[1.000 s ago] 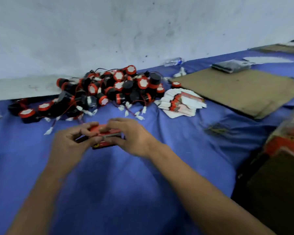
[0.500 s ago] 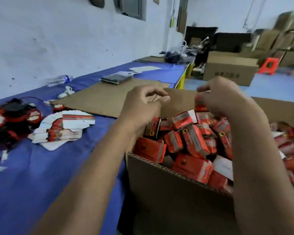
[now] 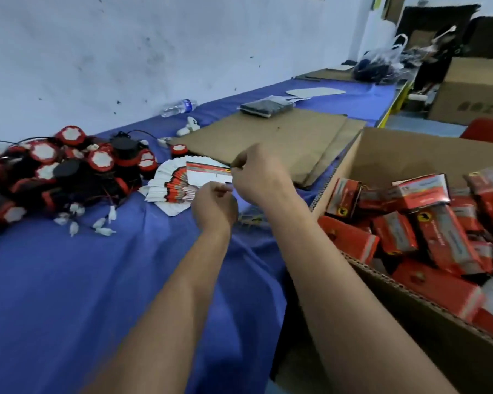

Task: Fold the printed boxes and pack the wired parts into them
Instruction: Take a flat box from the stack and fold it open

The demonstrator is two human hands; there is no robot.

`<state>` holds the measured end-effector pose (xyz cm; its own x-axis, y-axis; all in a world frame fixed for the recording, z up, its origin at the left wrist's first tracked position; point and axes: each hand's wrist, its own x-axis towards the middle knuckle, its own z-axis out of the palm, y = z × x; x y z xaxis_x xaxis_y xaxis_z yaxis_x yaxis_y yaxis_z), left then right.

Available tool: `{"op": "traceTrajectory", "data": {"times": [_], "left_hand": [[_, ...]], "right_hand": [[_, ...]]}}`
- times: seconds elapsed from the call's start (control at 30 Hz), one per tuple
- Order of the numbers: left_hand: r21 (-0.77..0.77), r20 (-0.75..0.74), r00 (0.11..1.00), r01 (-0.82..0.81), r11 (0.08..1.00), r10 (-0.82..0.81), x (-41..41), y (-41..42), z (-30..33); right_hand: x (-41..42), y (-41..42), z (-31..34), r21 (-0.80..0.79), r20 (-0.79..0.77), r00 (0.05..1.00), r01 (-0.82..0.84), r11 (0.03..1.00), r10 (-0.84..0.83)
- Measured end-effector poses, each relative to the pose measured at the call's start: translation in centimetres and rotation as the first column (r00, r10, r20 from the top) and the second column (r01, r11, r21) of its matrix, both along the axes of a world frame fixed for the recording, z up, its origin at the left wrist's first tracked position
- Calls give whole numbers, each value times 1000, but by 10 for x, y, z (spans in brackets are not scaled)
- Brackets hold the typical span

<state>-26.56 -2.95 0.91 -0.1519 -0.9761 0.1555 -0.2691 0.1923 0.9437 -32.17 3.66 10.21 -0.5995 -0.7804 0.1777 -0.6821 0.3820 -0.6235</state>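
Right hand (image 3: 256, 177) pinched top flat red-and-white printed box blank (image 3: 208, 174) off fanned stack (image 3: 171, 187); left hand (image 3: 215, 204) curled just below, empty. Black-and-red wired parts (image 3: 69, 172) lay left of hands. Risk: pinch lifting two blanks together.

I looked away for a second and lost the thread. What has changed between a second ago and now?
The folded box both hands held is gone from them. The hands went over the carton, then back left. Now the right hand pinches a flat box blank off the fanned stack; the left hand hovers close by. The pile of wired parts lies unchanged.
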Motion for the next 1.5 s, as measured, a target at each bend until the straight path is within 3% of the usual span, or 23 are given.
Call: {"op": "traceTrajectory", "data": {"times": [0.13,0.3,0.37,0.47,0.53,0.6,0.7,0.8,0.87,1.0,1.07,1.17,1.3,1.43,1.5], "left_hand": [[84,-58,984,-163,983,168,27,-37,-15],[122,-129,947,-279,953,294,41,-63,-22],[136,-123,944,-288,948,305,46,-69,-27],[185,-108,934,-317,930,340,59,-78,-34],[286,-219,925,-245,927,312,71,-83,-34],[410,-472,850,-22,912,233,93,-80,-26],[361,-646,763,272,892,29,145,-67,-13],[237,-749,659,360,902,-66,217,-53,-12],[202,-760,650,283,938,-33,267,-39,-13],[259,-738,651,31,965,177,357,-11,-20],[160,-658,714,-176,971,238,390,-3,-26],[-111,-421,804,-506,855,421,419,8,-34],[-418,-195,839,-540,731,508,425,13,-36],[-574,53,838,-419,703,543,414,15,-35],[-649,104,834,-356,672,542,410,18,-35]], "right_hand": [[-2,-82,-37,12,28,999,46,999,-46],[1,-156,-77,193,-33,993,-106,975,115],[4,-168,-95,239,-119,980,-130,962,162],[15,-171,-105,157,-336,936,-55,986,105],[30,-156,-96,111,-428,901,-30,993,75],[50,-134,-86,-59,-472,881,-68,996,32],[101,-93,-78,-424,-306,936,-297,856,173],[160,-63,-81,-444,-261,791,-607,660,553],[199,-56,-89,-428,-221,665,-724,541,714],[272,-48,-104,-502,-80,475,-779,377,876],[297,-51,-105,-546,104,400,-742,389,910],[321,-62,-112,-575,410,260,-671,469,874],[329,-68,-127,-557,443,174,-715,422,879],[329,-63,-127,-682,524,-53,-624,382,850],[330,-62,-124,-695,534,-45,-592,408,844]]}}
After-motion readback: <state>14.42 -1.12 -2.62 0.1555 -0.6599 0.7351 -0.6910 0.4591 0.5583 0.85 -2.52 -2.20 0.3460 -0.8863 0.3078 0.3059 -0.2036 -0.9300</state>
